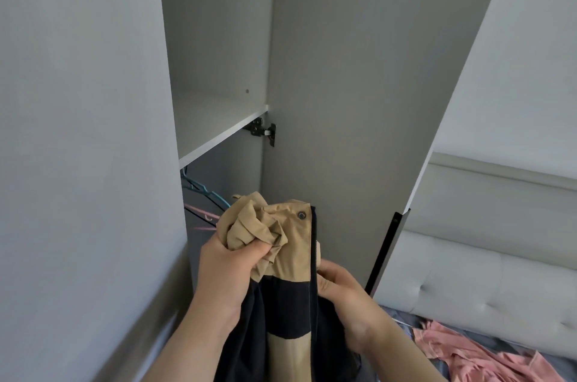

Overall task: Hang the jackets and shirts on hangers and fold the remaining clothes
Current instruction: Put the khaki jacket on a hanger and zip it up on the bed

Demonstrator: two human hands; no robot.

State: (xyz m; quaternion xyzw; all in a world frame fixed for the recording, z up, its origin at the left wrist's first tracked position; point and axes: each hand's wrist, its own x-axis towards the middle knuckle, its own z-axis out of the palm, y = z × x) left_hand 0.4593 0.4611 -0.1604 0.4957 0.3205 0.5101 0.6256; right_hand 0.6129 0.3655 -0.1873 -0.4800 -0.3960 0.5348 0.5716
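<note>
The tan and navy cloth jacket [295,291], with a dark zip along its front edge and a metal snap near the top, hangs upright at about 6 o'clock in the view, held up in front of an open grey wardrobe. The left hand [228,269], at 9 o'clock of the jacket, is clenched round a crumpled bunch of the tan cloth near the collar. The right hand [340,288], at 3 o'clock of it, grasps the zip edge, fingers curled round the dark seam. Just beyond the bunched cloth, at 10 o'clock, a teal plastic hanger [203,189] and a pink plastic hanger [201,213] show inside the wardrobe, beneath a white flat shelf [218,132]. At the shelf's right end sits a black metal hinge [262,130], joined to the tall grey wardrobe door [343,85], which stands open at 12 o'clock of the jacket. A slim black handle [385,252] runs along the door's lower edge at 2 o'clock. Farther out at 3 o'clock is a white padded headboard [484,281], and at 4 o'clock a crumpled pink garment [462,350] lies on grey-blue bedding [402,317].
</note>
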